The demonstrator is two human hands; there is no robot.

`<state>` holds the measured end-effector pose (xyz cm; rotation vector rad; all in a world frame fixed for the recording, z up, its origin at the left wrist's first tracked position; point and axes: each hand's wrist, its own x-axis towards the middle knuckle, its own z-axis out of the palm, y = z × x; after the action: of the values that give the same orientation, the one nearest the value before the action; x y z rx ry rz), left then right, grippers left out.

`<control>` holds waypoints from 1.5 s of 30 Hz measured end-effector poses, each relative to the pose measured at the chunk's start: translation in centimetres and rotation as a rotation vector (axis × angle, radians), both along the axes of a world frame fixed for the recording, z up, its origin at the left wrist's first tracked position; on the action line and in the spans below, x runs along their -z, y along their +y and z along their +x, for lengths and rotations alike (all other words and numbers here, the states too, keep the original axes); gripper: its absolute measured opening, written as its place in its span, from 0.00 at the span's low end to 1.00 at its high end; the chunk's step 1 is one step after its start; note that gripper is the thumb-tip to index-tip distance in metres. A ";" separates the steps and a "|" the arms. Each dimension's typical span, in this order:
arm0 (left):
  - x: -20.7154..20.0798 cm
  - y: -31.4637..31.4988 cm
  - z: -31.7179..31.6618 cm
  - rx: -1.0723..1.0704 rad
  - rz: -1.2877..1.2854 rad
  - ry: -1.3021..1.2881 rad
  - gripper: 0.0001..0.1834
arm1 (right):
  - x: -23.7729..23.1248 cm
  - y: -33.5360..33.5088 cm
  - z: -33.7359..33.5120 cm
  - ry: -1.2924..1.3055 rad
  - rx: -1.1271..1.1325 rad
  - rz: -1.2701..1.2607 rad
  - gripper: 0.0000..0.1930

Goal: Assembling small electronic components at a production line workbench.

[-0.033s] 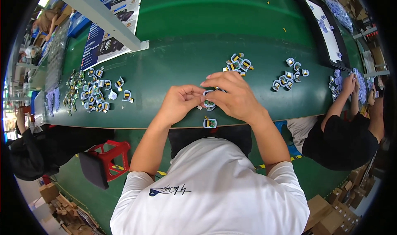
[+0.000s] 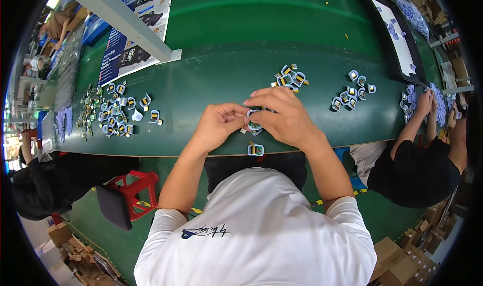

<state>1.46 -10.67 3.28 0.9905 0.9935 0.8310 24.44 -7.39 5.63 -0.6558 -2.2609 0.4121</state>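
Observation:
My left hand (image 2: 216,127) and my right hand (image 2: 287,117) meet over the near part of the green table. Between their fingertips is a small pale-blue plastic housing with a green circuit board (image 2: 254,126). My left thumb and fingers pinch its left side, while the right fingers curl over its top and right, hiding part of it. Close to the table's front edge lies a similar housing (image 2: 255,149), with a green board and a yellow piece showing. Just beyond my right hand sits a small pile of such housings (image 2: 288,78).
More housings (image 2: 119,116) lie at the left, beside scattered small green boards (image 2: 90,105). Another group (image 2: 351,93) is on the right. A grey metal post (image 2: 126,24) stands at the far left, a black-framed white tray (image 2: 397,39) at the far right. Co-workers sit on both sides.

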 end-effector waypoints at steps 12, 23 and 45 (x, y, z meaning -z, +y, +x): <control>0.1 0.3 -0.3 -0.129 0.017 -0.042 0.11 | 3.2 11.3 1.7 0.281 0.291 -0.524 0.05; -0.1 -0.2 -1.4 -0.306 0.010 -0.160 0.12 | 6.1 17.9 5.7 -0.255 0.705 0.145 0.19; -1.3 1.5 0.7 -0.164 -0.021 -0.423 0.13 | 2.0 0.5 0.5 0.444 0.150 -0.433 0.20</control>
<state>2.21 -9.21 4.58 0.6810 0.7208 1.1106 24.96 -6.88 3.66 -0.8478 -1.7003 0.8919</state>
